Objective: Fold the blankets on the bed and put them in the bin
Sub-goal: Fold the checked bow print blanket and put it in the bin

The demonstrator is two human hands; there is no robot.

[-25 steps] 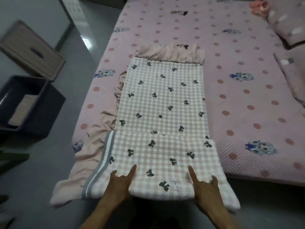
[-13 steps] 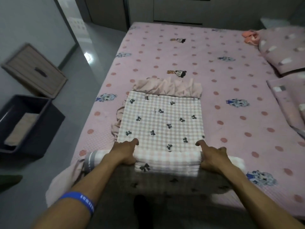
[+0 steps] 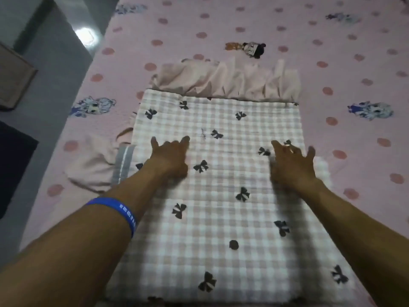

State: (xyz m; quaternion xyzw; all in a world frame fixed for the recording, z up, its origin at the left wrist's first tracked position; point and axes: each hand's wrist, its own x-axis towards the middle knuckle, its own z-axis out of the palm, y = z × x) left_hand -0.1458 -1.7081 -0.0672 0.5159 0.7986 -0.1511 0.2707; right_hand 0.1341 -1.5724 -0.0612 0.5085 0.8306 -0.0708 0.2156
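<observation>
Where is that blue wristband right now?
In the head view, the blue wristband circles the left forearm at lower left, just over the checked blanket's left edge.

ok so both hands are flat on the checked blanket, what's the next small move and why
Probably sweep both palms outward to flatten the fold. The left hand and right hand lie open on the checked blanket, gripping nothing, and it is not yet a neat packet: the grey striped edge and pink ruffle stick out past the folded part.
</observation>
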